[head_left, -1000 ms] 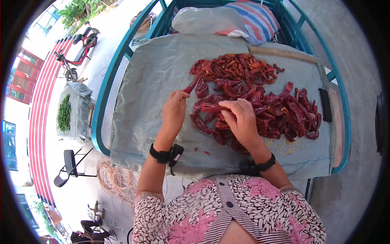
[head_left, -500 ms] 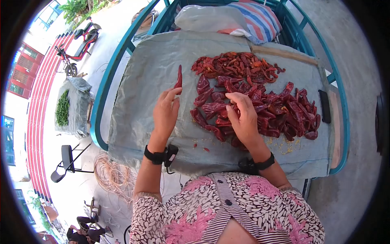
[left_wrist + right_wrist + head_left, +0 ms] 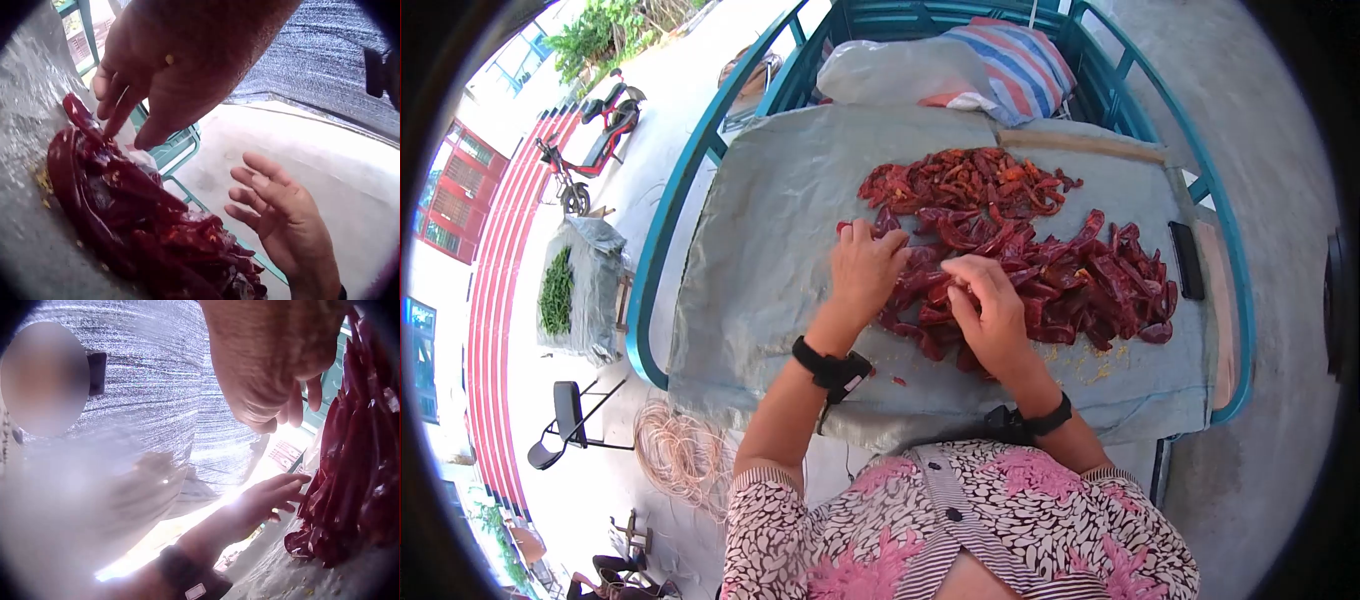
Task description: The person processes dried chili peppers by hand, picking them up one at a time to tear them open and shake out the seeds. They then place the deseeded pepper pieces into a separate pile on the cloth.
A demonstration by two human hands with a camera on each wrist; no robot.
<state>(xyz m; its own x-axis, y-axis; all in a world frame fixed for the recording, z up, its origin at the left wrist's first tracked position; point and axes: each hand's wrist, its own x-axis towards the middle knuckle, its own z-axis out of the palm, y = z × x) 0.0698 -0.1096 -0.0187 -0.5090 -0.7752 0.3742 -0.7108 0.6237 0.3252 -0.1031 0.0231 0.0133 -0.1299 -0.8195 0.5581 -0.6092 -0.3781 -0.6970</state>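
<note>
My left hand [image 3: 866,268] is at the left edge of a heap of dark red dried chili peppers [image 3: 1090,280]. In the left wrist view its fingers reach down to a chili pepper [image 3: 79,111] at the end of the heap, fingertips right at it, with the thumb apart. A bit of red pepper shows beyond those fingertips in the head view. Over the near left part of the heap hangs my right hand [image 3: 996,315]. Its fingers are loosely bent with nothing between them, as the left wrist view also shows.
Smaller, shrivelled red peppers [image 3: 960,180] lie behind the heap on a grey-green cloth [image 3: 750,250]. A phone [image 3: 1186,260] lies at the right, beside a teal cart rail [image 3: 1235,300]. At the back are a pale sack [image 3: 900,72] and a striped bag [image 3: 1020,65].
My left hand held a chili pepper upright, left of the heap; it has since moved right to the heap's edge and let the pepper down there. The right hand stays nearly in place.
</note>
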